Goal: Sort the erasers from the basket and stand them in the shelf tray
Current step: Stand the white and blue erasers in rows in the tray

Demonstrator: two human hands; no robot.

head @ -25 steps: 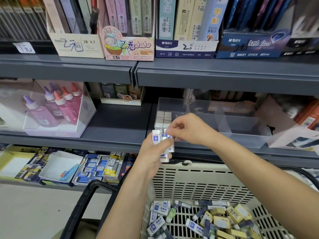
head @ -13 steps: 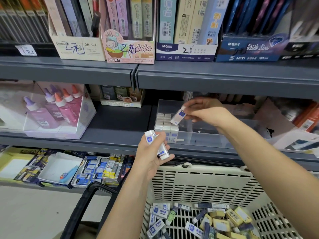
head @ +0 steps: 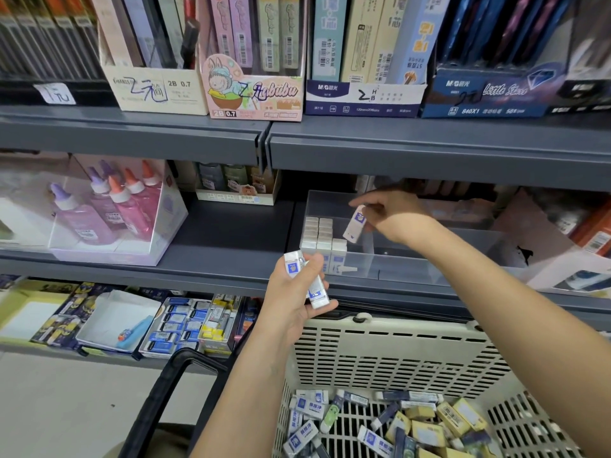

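Eraser [head: 354, 225] above tray [head: 429, 256] gap

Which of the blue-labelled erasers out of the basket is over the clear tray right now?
The eraser pinched in the right hand, tilted above the clear tray; the others sit clutched in the left hand, short of the shelf.

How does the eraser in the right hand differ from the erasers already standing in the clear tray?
The eraser in the right hand is tilted and held in the air above the clear tray; the standing erasers sit upright on its floor. The held one is alone and pinched at its upper end, while the standing ones are packed in rows at the tray's left end. Its blue label faces the camera; theirs mostly show pale tops. All look like the same white, blue-sleeved type.
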